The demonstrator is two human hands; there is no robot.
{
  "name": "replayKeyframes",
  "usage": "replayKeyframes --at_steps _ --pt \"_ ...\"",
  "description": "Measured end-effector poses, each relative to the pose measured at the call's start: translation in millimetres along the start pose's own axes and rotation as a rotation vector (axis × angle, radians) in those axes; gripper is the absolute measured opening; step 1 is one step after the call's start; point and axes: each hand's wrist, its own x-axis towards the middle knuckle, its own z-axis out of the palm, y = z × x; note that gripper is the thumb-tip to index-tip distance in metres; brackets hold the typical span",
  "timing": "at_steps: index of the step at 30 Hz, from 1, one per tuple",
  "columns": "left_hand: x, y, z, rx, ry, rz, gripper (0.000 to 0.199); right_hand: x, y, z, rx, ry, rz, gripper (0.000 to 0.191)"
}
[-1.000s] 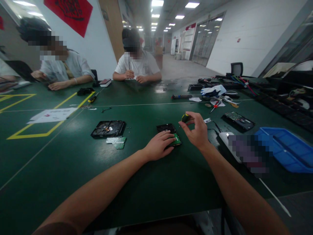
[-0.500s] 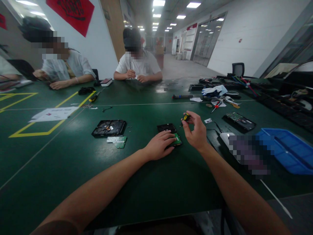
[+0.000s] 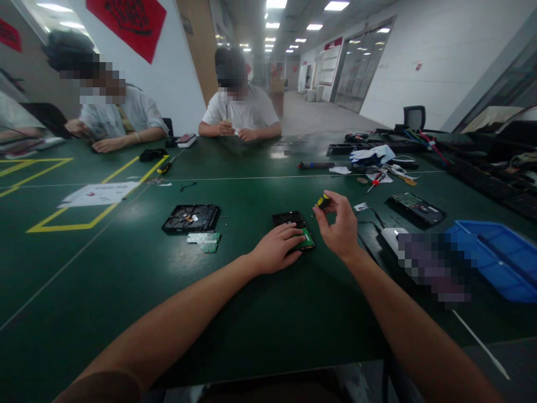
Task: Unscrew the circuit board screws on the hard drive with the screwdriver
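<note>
My left hand [image 3: 279, 246] lies over a black hard drive [image 3: 287, 218] on the green table, its fingers bent across the drive's green circuit board [image 3: 308, 239] and its thumb at the near side. Part of the drive is hidden beneath this hand. Just right of the drive, my right hand [image 3: 339, 224] pinches a small yellow and black screwdriver [image 3: 323, 201] between thumb and fingers, raised above the tabletop. I cannot make out the screwdriver's tip clearly. To the left sit a second hard drive [image 3: 191, 218] and a detached circuit board [image 3: 205, 241].
On the right lie another hard drive [image 3: 415, 210], a cabled device [image 3: 428, 263] partly blurred out, and a blue tray [image 3: 499, 263]. Farther back are a red screwdriver [image 3: 376, 181] and a glove [image 3: 373, 155]. Two people [image 3: 241, 115] work across the table [image 3: 126, 285]. Printed paper [image 3: 96, 193] lies left.
The whole view has shifted slightly, so things appear a little farther right. My left hand stays on the hard drive, and my right hand still holds the screwdriver beside it.
</note>
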Motion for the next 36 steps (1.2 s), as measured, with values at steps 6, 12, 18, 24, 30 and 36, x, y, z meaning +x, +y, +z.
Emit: replayKeyframes --at_steps 6,12,18,24,30,36 --pt "-0.7 -1.0 0.4 -0.007 0.003 0.001 0.043 -4.2 6.1 3.8 0.102 -0.079 0.045 0.051" --pt "-1.1 -2.4 1.6 0.011 -0.002 0.008 0.044 -3.3 7.3 2.5 0.083 -0.060 0.051 0.048" --pt "-1.1 -2.2 2.8 0.010 0.010 0.007 0.043 1.5 4.9 -0.2 0.016 -0.030 -0.050 0.047" --pt "-0.7 -2.0 1.9 0.007 0.000 0.005 0.044 3.3 4.6 -3.5 -0.023 -0.003 -0.046 0.044" --pt "-0.4 -0.8 1.1 0.003 0.003 0.004 0.044 -1.4 0.8 -0.8 0.064 -0.049 0.008 0.050" --pt "-0.5 -0.1 0.2 0.008 0.002 0.003 0.044 -1.3 3.5 -0.6 0.026 -0.059 -0.022 0.053"
